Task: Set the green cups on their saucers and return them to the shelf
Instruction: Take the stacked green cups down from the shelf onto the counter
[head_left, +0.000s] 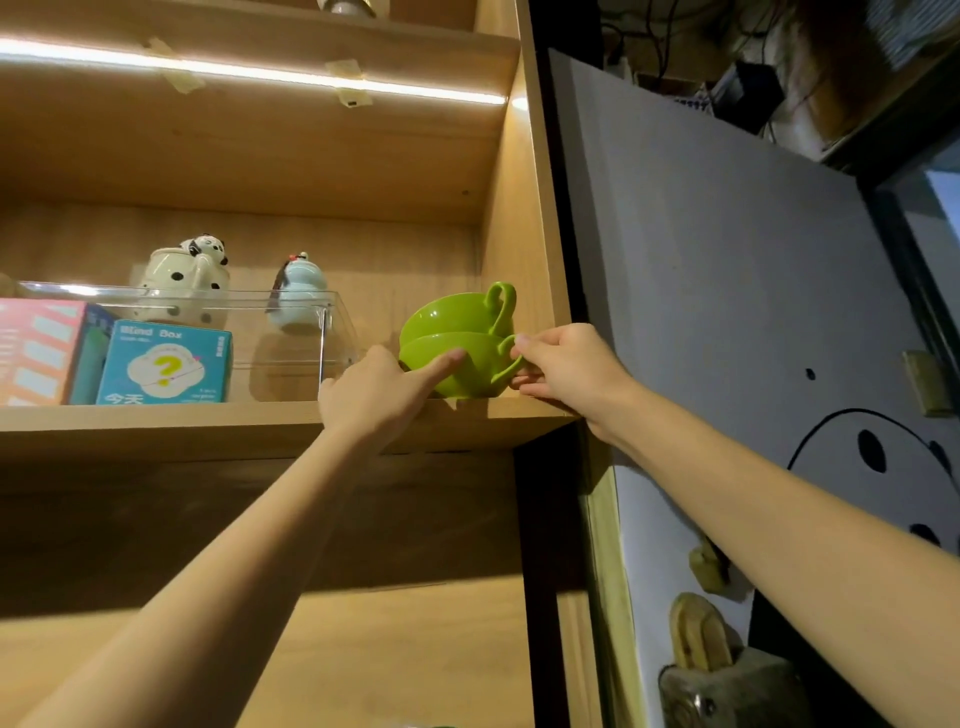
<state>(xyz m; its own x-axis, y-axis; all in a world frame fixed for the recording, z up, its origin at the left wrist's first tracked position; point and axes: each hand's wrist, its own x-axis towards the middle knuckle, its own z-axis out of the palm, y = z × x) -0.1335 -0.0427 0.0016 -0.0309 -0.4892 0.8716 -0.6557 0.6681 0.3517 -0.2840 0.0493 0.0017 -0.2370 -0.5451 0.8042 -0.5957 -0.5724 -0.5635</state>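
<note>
Two stacked green cups on shelf; right hand pinching lower cup's handle, left hand loosely open, fingertips against its side.

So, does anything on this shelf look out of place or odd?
Yes: the two glossy green ceramic cups sit nested one inside the other, tilted, at the wooden shelf's front right edge. No saucers show. The left hand touches the lower cup; the right hand pinches its handle.

Bright green against warm wood

Two lime-green cups sit on a tan wooden shelf; nearby a cream pot with black spots, a pale blue figurine, a teal box with yellow question mark.
</note>
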